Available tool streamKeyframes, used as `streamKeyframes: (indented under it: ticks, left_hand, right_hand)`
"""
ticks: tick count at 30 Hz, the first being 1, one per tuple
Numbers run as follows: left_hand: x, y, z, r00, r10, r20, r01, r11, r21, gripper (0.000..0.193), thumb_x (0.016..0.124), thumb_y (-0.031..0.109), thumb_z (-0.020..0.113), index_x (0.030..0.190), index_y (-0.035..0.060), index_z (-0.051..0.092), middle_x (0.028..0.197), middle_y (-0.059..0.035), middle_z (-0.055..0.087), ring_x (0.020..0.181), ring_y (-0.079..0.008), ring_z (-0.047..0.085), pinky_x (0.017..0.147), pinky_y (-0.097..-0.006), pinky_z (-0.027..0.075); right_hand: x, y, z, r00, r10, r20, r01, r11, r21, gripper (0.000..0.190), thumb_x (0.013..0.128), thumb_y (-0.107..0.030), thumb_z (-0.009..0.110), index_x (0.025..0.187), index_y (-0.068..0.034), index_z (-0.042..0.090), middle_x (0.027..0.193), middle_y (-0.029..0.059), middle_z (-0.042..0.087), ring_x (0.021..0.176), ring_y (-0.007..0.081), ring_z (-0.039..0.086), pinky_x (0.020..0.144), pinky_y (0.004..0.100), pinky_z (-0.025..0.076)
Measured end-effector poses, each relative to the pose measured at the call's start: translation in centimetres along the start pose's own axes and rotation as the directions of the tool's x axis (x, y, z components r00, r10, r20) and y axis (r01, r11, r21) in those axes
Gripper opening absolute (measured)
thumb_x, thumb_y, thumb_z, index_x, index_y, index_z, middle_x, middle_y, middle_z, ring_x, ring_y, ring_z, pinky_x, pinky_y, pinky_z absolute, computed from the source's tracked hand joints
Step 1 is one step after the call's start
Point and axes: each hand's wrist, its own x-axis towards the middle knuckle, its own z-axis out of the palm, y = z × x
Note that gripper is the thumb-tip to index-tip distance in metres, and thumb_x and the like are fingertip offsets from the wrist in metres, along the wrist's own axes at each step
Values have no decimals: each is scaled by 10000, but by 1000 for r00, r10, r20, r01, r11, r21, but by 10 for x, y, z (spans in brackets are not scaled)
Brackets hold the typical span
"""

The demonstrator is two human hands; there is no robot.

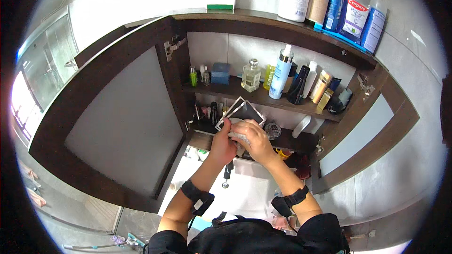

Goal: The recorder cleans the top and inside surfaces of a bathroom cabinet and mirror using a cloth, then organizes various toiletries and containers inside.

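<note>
My left hand (225, 144) grips the near left corner of a dark square box with pale edges (250, 111), thumb along its side. The box is tilted in front of the cabinet's lower shelf; whether it is a case or a palette I cannot tell. In my right hand (252, 139) is a crumpled whitish cloth or tissue (240, 134), pressed near the box's close edge. My fingers hide part of both things. Behind them, a round clear jar (272, 131) stands on the lower shelf (296, 141).
Two open cabinet doors, left (120, 120) and right (360, 137), flank my arms. Bottles, including a light blue spray bottle (281, 72) and a glass perfume bottle (251, 76), line the middle shelf. A mouthwash bottle (355, 14) stands on top. Below lies a white sink (243, 192) with a faucet (227, 173).
</note>
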Motion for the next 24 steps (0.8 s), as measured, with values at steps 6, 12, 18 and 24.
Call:
streamKeyframes:
  ticks: [6,12,18,24]
  left_hand:
    - [-19,9,13,999,-46,7,47,992,-114,402,933,385,359,1137,62,483,1111,-71,550,1045,-198,524,885,-365,417]
    - [-17,6,4,996,27,-85,-19,995,95,398,944,360,337,1179,54,432,1140,-83,533,1059,-224,524,874,-400,449]
    - [-21,-18,14,989,118,-83,-98,972,213,291,941,252,403,1136,40,438,1042,-110,557,865,-205,606,699,-377,535]
    - [-14,-17,8,991,136,5,-132,946,296,257,941,225,412,1130,52,433,1006,-97,552,893,-201,583,748,-351,516]
  right_hand:
    - [0,-15,-8,863,505,-1,-451,772,448,211,829,-135,606,983,-11,533,963,98,611,867,170,585,769,280,455]
    - [20,-11,-2,964,154,-217,-161,987,-12,302,776,-139,632,1048,-45,542,1150,110,536,1062,279,501,909,366,379]
    - [18,18,0,791,590,-165,-600,800,-17,196,851,-211,532,905,-26,568,983,180,582,918,346,551,754,391,438]
    - [24,-7,-24,955,90,-284,-156,963,-222,188,817,-180,578,968,-72,602,1068,119,577,960,296,551,852,381,411]
